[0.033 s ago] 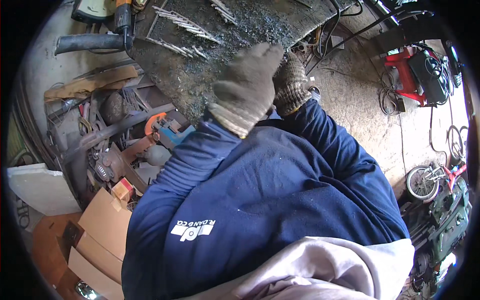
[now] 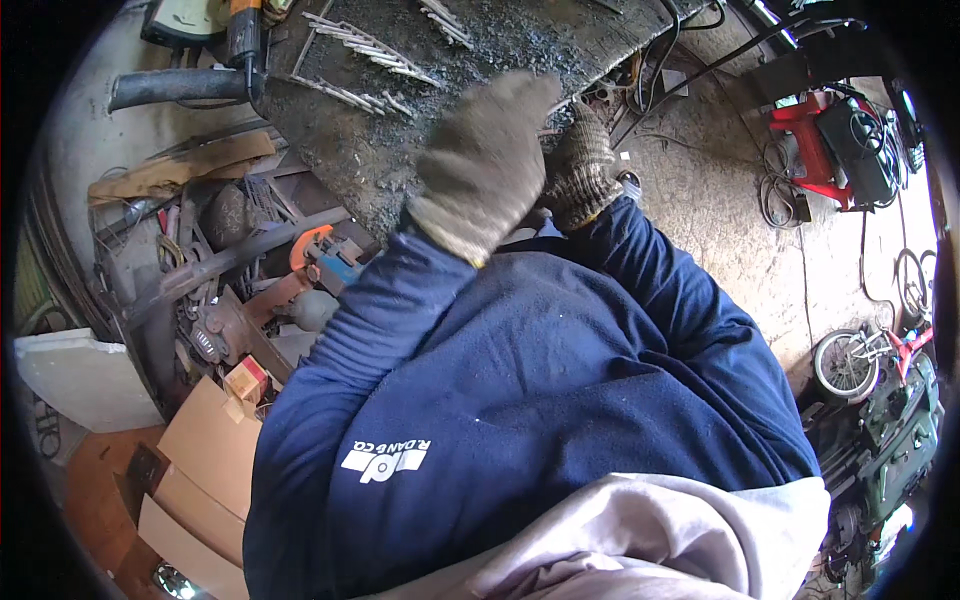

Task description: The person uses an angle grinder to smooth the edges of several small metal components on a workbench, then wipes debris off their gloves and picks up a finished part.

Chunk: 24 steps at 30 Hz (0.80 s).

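My left hand (image 2: 485,155), in a dirty knitted work glove, is raised over the near edge of the dark worktable (image 2: 340,150). It is smeared by motion, and its fingers are not distinct. Close to its right, my right hand (image 2: 582,175) wears a similar glove, with its fingers closed. Between the two gloves a short bit of something thin shows; what it is stays mostly hidden. Farther off on the tabletop lie several thin metal rods (image 2: 375,50) in slanted rows, among dark grit and shavings.
An orange-and-black power tool (image 2: 245,40) and a grey pipe (image 2: 180,88) are at the upper left. Below them are a wooden board (image 2: 185,165), metal scrap and a cardboard box (image 2: 210,440). To the right, a red-and-black machine (image 2: 830,150) with cables and a small bicycle (image 2: 860,360) stand on the floor.
My left hand has shifted slightly left and up, a little away from the right hand, widening the gap between them. The right hand has barely moved.
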Motion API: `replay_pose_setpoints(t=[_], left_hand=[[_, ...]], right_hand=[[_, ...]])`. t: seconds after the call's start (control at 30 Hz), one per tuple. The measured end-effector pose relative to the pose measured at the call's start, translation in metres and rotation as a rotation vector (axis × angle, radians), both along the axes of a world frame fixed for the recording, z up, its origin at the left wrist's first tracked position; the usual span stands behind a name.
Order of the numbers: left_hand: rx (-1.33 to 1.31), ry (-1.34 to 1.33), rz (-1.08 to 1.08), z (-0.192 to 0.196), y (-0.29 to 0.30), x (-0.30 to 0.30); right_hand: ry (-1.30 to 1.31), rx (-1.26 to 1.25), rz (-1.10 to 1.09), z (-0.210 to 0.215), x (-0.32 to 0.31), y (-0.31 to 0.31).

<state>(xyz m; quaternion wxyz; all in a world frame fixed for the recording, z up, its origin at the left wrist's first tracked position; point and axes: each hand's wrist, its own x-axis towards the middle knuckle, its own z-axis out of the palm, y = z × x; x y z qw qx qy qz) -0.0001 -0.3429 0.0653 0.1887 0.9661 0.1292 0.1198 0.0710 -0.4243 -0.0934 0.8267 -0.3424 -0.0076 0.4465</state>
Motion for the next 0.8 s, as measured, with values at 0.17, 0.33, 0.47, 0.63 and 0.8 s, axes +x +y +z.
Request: replay_pose_setpoints(t=[0.17,0.33,0.47,0.63,0.8], left_hand=[[0.134,0.015,-0.04,-0.043,0.063,0.042],[0.052,0.142,-0.077,-0.035,0.038,0.025],[0.06,0.196,-0.112,-0.017,0.015,0.005],[-0.039,0.083,-0.024,-0.004,0.015,-0.012],[0.145,0.427,0.331,-0.011,0.027,-0.036]], right_hand=[[0.138,0.046,0.094,0.046,0.003,0.005],[0.312,0.057,0.076,0.047,0.002,0.0],[0.284,0.029,0.061,0.026,0.002,0.001],[0.302,0.038,0.11,0.042,0.001,-0.003],[0.018,-0.094,0.069,0.041,0.001,0.004]])
